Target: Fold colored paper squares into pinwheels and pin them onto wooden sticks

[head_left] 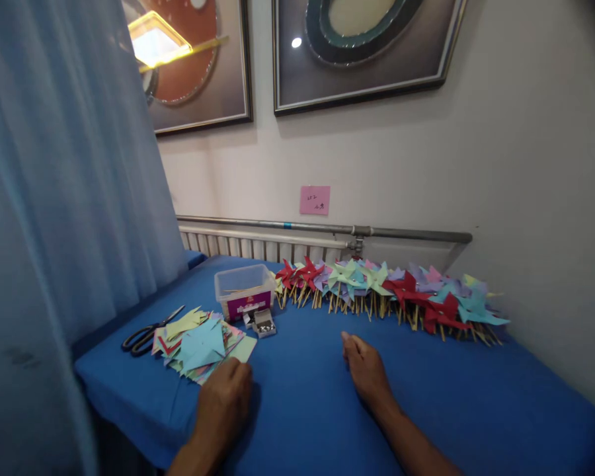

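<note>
We see the left hand lying knuckles-up on the blue-covered counter, its fingers curled down and touching the near edge of a stack of cut coloured paper sheets; it grips nothing that we can make out. The right hand rests flat on the cloth near the middle of the counter, fingers loosely together and pointing towards the wall, empty, well apart from the paper stack.

The paper stack sits at the left of the counter, with a light-blue sheet on top. Just to its left lie black-handled scissors, blades closed. Behind the stack stands a clear plastic box with a purple label, and just in front of that box a small open box of metal pins.

Along the back of the counter, by the wall, a long row of finished paper pinwheels on wooden sticks lies in red, green, purple and blue. A pink note is stuck on the wall above a metal pipe. A pale blue curtain hangs at the left.
</note>
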A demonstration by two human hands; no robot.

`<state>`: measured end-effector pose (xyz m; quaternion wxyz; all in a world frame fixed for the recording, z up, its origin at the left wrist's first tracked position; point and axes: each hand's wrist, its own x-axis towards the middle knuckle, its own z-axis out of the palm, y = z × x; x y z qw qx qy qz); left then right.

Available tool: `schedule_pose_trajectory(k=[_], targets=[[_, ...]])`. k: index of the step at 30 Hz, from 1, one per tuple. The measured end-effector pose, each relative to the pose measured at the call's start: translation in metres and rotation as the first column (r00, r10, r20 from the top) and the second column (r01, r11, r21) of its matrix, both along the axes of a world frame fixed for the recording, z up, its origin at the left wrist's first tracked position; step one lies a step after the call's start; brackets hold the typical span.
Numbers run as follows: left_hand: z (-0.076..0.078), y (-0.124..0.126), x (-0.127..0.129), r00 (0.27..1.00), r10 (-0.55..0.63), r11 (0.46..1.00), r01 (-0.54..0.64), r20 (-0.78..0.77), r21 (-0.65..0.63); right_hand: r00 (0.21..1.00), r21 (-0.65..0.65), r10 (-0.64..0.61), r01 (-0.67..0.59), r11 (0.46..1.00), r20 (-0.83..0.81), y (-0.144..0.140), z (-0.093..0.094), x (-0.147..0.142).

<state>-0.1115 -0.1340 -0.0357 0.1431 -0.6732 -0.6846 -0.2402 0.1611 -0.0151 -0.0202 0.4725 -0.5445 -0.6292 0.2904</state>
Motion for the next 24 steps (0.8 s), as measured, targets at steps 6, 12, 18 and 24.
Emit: schedule_pose_trajectory(k=[6, 12, 18, 24], targets=[[0.007, -0.017, -0.092, 0.966, 0.248, 0.951, -0.231, -0.065, 0.205, 1.0, -0.012, 0.011, -0.01, 1.0, 0.03, 0.002, -0.001, -0.001], [0.012, -0.008, -0.1, 0.981, 0.181, 0.976, -0.169, -0.075, 0.14, 0.998, -0.007, -0.011, 0.011, 1.0, 0.067, 0.002, 0.0, -0.001], [0.006, 0.001, -0.095, 0.994, 0.088, 0.992, -0.081, -0.06, 0.098, 0.999, -0.016, -0.015, 0.015, 1.0, 0.038, 0.0, 0.001, -0.001], [0.022, -0.002, -0.054, 0.965, -0.013, 0.97, -0.052, 0.263, 0.238, 0.999, -0.015, -0.004, 0.004, 1.0, 0.033, 0.002, -0.001, -0.003]])
